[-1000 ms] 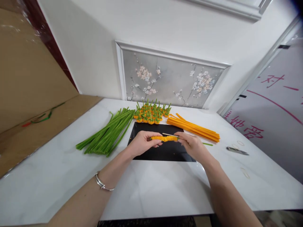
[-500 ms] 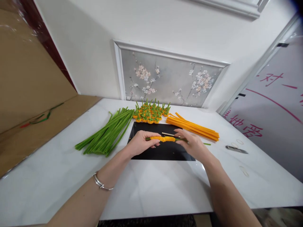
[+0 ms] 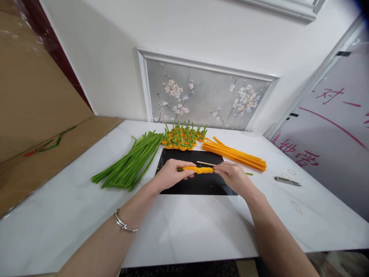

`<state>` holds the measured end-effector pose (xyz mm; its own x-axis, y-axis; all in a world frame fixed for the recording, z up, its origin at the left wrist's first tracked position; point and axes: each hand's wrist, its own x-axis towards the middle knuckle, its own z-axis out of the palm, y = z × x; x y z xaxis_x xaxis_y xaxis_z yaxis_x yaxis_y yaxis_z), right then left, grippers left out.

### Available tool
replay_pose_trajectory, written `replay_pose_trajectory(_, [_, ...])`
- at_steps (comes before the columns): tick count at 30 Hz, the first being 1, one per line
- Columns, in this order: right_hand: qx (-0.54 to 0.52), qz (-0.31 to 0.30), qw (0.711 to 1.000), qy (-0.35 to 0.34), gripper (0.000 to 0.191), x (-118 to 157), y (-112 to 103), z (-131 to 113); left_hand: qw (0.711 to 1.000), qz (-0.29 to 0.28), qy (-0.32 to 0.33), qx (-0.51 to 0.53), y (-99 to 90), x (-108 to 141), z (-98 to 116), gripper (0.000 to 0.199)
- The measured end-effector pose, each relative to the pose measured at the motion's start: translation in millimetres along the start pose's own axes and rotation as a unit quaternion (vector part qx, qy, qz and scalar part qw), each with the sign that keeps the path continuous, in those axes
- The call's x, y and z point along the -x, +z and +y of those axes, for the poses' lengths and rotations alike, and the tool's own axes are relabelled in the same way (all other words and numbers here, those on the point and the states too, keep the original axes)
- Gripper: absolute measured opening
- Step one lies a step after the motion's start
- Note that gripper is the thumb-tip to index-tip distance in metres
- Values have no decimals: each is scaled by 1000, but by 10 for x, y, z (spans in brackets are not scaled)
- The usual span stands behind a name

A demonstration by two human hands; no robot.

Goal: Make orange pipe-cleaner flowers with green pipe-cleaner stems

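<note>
Between my hands, over the black mat, a green pipe cleaner stem wrapped in a coil of orange pipe cleaner is held level. My left hand pinches its left end between thumb and fingers. At the right end, my right hand is closed with thumb and fingertips on the green part just past the orange coil. A green tip sticks out beyond my right hand. A thin pale stick lies on the mat behind the coil, its right end hidden by my right hand.
Green pipe cleaners lie left of the mat, orange ones right. Several orange-and-green flower pieces stand behind it. Small snips and rubber bands lie at the right. A whiteboard stands beyond.
My right hand's fingers, more spread before, have closed together on the green stem near the coil's right end. My left hand has stayed in place.
</note>
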<state>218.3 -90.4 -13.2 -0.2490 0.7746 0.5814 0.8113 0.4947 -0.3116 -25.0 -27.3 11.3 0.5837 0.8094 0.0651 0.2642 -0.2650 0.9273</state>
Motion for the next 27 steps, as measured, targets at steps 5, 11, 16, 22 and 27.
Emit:
replay_pose_trajectory(5, [16,20,999,39,21,4,-90,-39,998,-30,14,-51,-132,-4,5,52])
replay_pose_trajectory(11, [15,30,999,21,21,6,-37,-18,992,-41,32,-118,-133,12,-23,50])
replay_pose_trajectory(16, [15,38,999,-25,20,-7,42,-59,980,-48,85,-174,8,38,-19,37])
replay_pose_trajectory(22, [28,39,997,-66,20,-46,88,-189,979,-20,111,-170,83,31,-37,26])
replay_pose_trajectory(27, [20,24,998,-56,22,-40,103,-224,973,-17,120,-197,97,39,-33,25])
